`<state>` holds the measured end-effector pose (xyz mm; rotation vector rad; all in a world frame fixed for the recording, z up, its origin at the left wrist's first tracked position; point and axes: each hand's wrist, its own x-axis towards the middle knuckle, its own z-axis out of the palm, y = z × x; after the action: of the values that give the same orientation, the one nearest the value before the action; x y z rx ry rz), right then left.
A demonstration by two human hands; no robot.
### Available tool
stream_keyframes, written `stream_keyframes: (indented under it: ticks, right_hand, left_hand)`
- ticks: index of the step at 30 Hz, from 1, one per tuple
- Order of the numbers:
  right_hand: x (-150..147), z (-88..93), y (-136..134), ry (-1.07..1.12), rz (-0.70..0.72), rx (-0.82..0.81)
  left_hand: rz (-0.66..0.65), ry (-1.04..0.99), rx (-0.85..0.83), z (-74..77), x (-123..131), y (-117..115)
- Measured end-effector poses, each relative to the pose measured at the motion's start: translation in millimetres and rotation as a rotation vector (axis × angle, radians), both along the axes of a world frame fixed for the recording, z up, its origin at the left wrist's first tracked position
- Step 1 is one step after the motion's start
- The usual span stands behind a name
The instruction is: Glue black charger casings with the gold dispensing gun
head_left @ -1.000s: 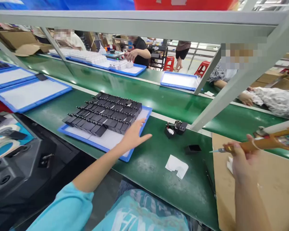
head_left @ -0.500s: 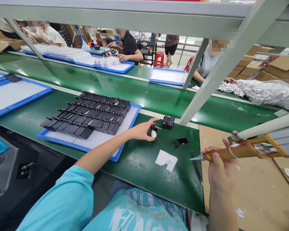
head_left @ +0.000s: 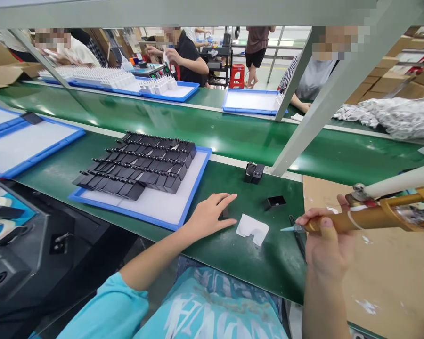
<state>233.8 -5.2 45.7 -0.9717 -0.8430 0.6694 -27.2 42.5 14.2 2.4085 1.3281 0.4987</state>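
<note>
My left hand [head_left: 209, 215] is low over the green bench, fingers and thumb spread apart. A small black case [head_left: 225, 210] shows partly between thumb and fingers; the hand hides most of it. My right hand [head_left: 327, 240] is wrapped round the brown barrel of a glue dispensing gun [head_left: 362, 220], whose pale blue nozzle points left. A torn piece of white paper [head_left: 249, 227] lies between the hands. Behind it stands an open black case [head_left: 275, 202], and farther back a pair of black adapters [head_left: 253, 173]. Black tweezers [head_left: 297, 240] lie partly behind the nozzle.
Rows of black adapters [head_left: 137, 165] fill a blue-rimmed tray [head_left: 198, 188] at left. Another blue tray [head_left: 31, 146] lies farther left. Brown cardboard [head_left: 385, 282] covers the right bench. A slanted metal post [head_left: 314, 108] rises behind. People work across the green belt [head_left: 183, 122].
My left hand has come nearer and slightly left, and the small black case has shifted the same way. My right hand keeps hold of the glue dispensing gun. The view has shifted slightly.
</note>
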Motion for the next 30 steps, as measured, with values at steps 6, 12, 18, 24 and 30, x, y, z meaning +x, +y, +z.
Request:
stream_keyframes:
  ticks: [6,12,18,24,30]
  right_hand:
    - [-28,13.1,2,0.093,0.096,0.006]
    - [-59,24.3,11,0.121,0.229,0.030]
    - [-90,30.2,22,0.147,0.280,0.072]
    - [-104,31.4,27,0.209,0.274,0.129]
    - [-107,30.2,26,0.257,0.309,0.190]
  left_hand:
    - [0.111,-0.438,-0.126,-19.0,-11,-1]
    - [0.416,-0.658,-0.247,-36.3,-22,-9]
    - [0.291,-0.359,-0.127,-42.2,-1,-26]
    - [0.301,-0.252,-0.199,-32.2,4,-31]
    - [0.275,-0.382,-0.166,-19.1,10,-42]
